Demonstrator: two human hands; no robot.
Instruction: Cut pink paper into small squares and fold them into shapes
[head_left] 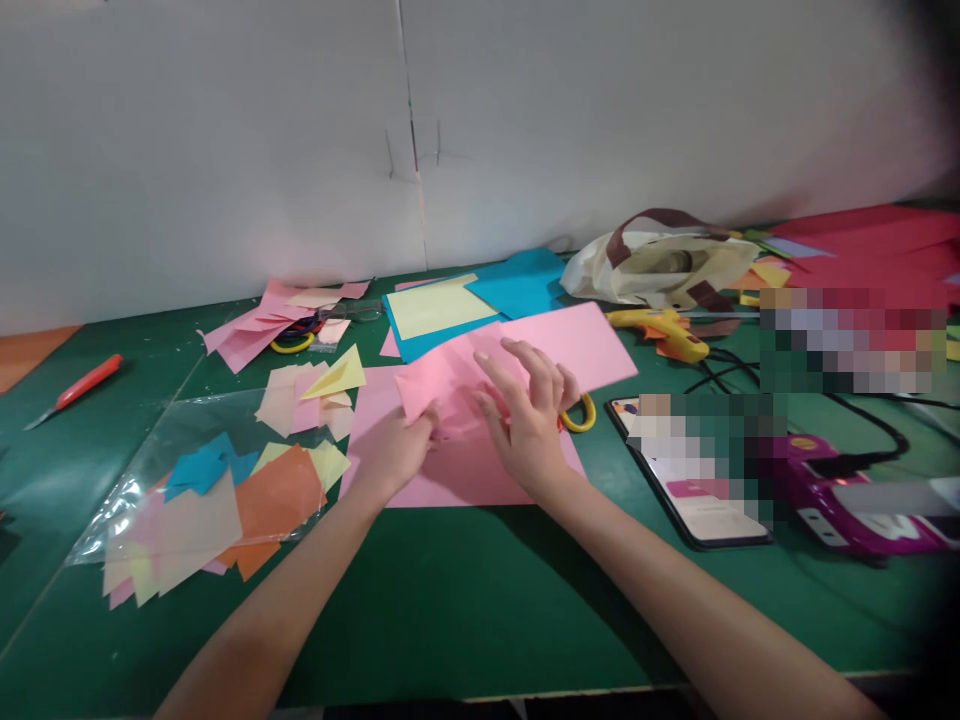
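My left hand [405, 455] is closed in a pinch on the near left edge of a pink paper piece [442, 365], which is raised above a larger flat pink sheet [465, 480]. My right hand [532, 420] is over the paper with its fingers apart and slightly bent; its thumb points toward the pinched piece. Behind the hand, a pink strip [592, 345] reaches out to the right. A yellow scissor-like handle loop [589, 413] shows just right of my right hand, its other end hidden. Part of the paper between my hands is hidden by my fingers.
On the left lie a clear plastic bag with colored paper pieces [277, 495], paper scraps [251, 325] and a red-handled knife [90, 380]. Blue sheets [517, 285] and a cloth bag [600, 270] sit behind. At right are a yellow glue gun [660, 328], a phone [720, 510], a magenta device [825, 490] and cables.
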